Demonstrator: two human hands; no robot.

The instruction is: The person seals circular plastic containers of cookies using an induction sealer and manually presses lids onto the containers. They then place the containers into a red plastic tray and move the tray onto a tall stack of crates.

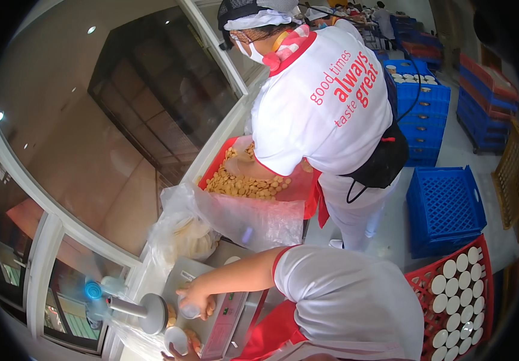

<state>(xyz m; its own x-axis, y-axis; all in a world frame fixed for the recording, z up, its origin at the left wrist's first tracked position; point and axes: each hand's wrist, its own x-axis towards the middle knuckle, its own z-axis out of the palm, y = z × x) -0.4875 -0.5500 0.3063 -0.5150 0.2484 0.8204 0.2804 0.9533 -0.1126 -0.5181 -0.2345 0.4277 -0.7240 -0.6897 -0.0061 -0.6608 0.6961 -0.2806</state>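
Note:
My right hand (199, 300) reaches in from the white, red-trimmed sleeve and grips a small clear plastic cup (190, 311) over the metal plate of a digital weighing scale (224, 325). Green digits are lit on the scale's panel. At the bottom edge, my left hand (183, 354) is partly cut off by the frame; its fingers curl around a whitish, translucent cup (176, 339). Between the cups and the window lies a grey round disc with a pale handle (153, 313). A few small round biscuits (170, 315) sit beside it.
A co-worker (322, 104) bends over a red crate (311, 198) of small biscuits (250, 187), one hand among them. Clear plastic bags (187, 234) and a blue-capped bottle (93, 291) line the window side. Right: a red crate (485, 270) of white-lidded containers and blue crates (446, 212).

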